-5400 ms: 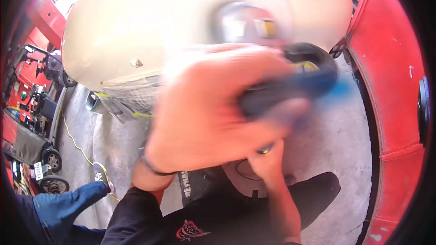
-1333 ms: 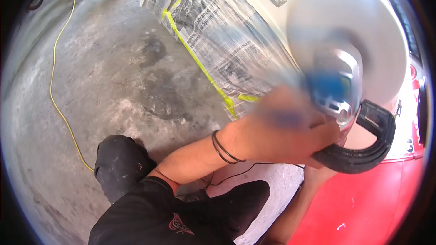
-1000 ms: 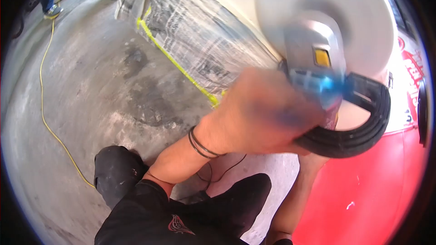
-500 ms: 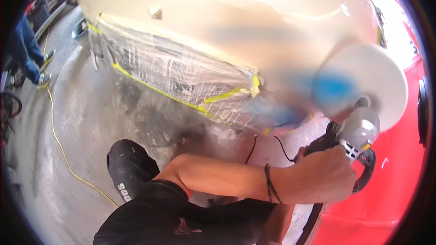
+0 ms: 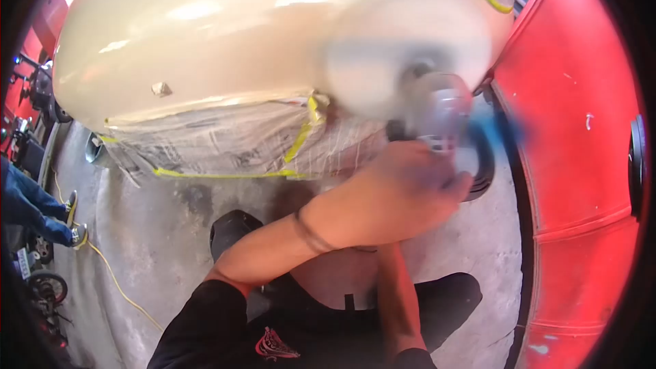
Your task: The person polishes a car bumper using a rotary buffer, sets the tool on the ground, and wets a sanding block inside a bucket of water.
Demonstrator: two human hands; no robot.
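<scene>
My left hand reaches across and is closed around the handle of a power polisher with a grey head and a black loop handle. Its round white pad, blurred, lies over the glossy cream car panel. Behind my left arm, my right forearm rises towards the polisher; the right hand itself is hidden. Plastic and newspaper masking, edged with yellow-green tape, covers the area below the panel. A small pale scrap sits on the panel.
A red panel stands close on my right. At far left are a person's jeans and shoes, a yellow cord on the concrete floor, and a small wheel. A blurred blue patch shows near the polisher.
The polisher and my left hand have moved left and up across the view, and the pad is now farther along the cream panel. The view itself has also turned to the right.
</scene>
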